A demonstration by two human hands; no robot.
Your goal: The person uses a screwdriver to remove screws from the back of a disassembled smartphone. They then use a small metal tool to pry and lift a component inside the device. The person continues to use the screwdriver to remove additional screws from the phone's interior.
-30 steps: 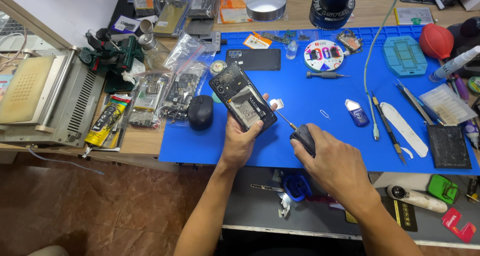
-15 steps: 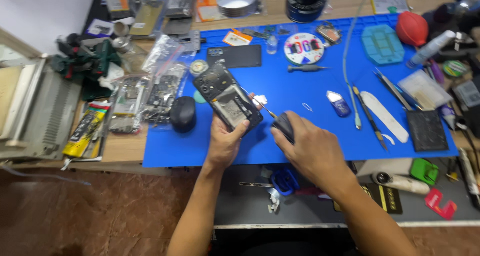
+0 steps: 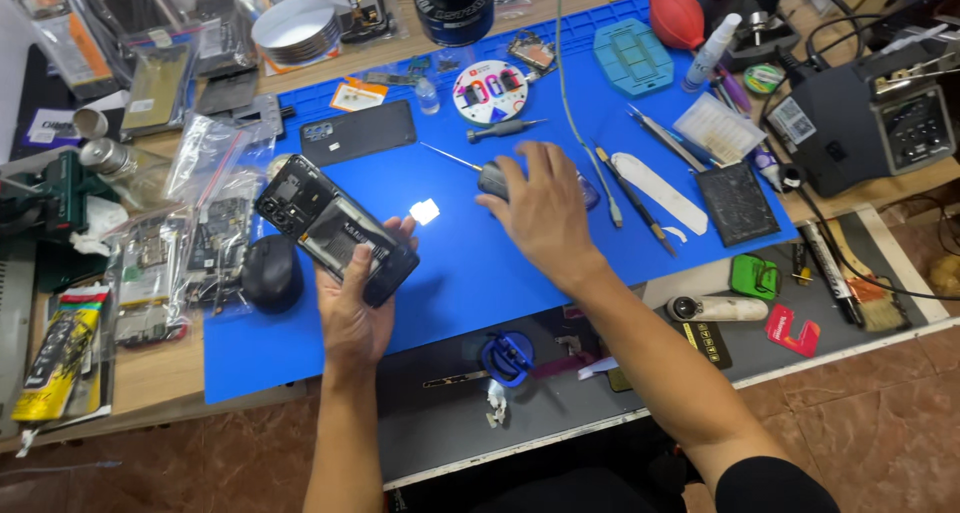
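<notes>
My left hand (image 3: 352, 308) fingers grip opened phone (image 3: 335, 229); right hand (image 3: 540, 208) fingers curled around screwdriver (image 3: 470, 170) over blue mat (image 3: 470, 263).

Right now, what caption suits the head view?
Left hand holds an opened phone; right hand rests on a screwdriver over the blue mat.

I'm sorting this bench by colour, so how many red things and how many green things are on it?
Red: 2, the rubber blower bulb and the small flat tool.
Green: 2, the small case and the tape roll.
Total: 4
</notes>
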